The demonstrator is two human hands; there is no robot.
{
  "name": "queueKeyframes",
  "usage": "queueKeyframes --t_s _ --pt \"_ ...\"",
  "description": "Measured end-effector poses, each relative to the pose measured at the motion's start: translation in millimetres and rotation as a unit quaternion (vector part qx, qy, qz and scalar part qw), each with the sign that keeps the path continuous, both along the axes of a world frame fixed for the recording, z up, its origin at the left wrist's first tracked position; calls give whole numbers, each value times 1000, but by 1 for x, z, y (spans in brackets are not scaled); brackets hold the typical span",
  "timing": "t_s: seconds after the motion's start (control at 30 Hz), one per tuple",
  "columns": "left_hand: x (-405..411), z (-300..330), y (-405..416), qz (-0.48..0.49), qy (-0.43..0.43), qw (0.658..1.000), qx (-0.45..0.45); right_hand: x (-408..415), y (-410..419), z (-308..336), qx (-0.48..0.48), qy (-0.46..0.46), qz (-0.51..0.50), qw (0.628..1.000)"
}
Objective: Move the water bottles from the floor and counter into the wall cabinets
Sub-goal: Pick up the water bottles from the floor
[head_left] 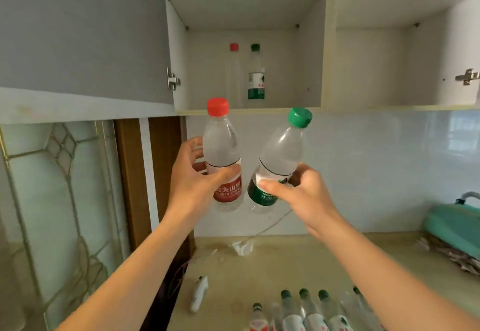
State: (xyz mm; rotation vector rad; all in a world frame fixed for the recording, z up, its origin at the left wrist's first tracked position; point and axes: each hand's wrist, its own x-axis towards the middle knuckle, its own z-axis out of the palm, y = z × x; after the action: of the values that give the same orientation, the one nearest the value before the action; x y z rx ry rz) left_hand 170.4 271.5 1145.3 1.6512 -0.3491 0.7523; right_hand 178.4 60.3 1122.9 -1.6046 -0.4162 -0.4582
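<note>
Two bottles raised toward the open wall cabinet (249, 108). The left hand (192, 182) is clamped round the label of a red-capped bottle (222, 156), held nearly upright; the right hand (298, 190) is wrapped round a green-capped bottle (279, 159), tilted to the right. Both bottles are in the air below the cabinet's bottom edge, their lower ends close together (whether they touch cannot be told). On the lower shelf, at the back, stand a red-capped shelf bottle (234, 76) and a green-capped shelf bottle (256, 76), just beside each other. More bottles (306, 310) wait on the desk (337, 260) below. Likely risks: the tilted bottle's cap catching the cabinet's front lip on the way in, or an incoming bottle knocking over the two already standing, since both hands are aimed at the same compartment.
</note>
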Motion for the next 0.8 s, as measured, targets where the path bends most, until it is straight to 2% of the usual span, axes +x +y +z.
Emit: queueKeyframes --t_s 0.17,0.33,0.57,0.8 --pt "38 69 -13 8 -77 996 -35 43 -21 77 -6 -72 3 997" --pt "74 123 -26 -2 -95 994 -61 80 -35 140 19 -137 1 990" --pt "135 179 -31 12 -94 994 -60 136 -40 194 0 -138 -37 990" --pt "215 200 -20 11 -62 996 -59 200 -26 219 -48 -123 -101 986"
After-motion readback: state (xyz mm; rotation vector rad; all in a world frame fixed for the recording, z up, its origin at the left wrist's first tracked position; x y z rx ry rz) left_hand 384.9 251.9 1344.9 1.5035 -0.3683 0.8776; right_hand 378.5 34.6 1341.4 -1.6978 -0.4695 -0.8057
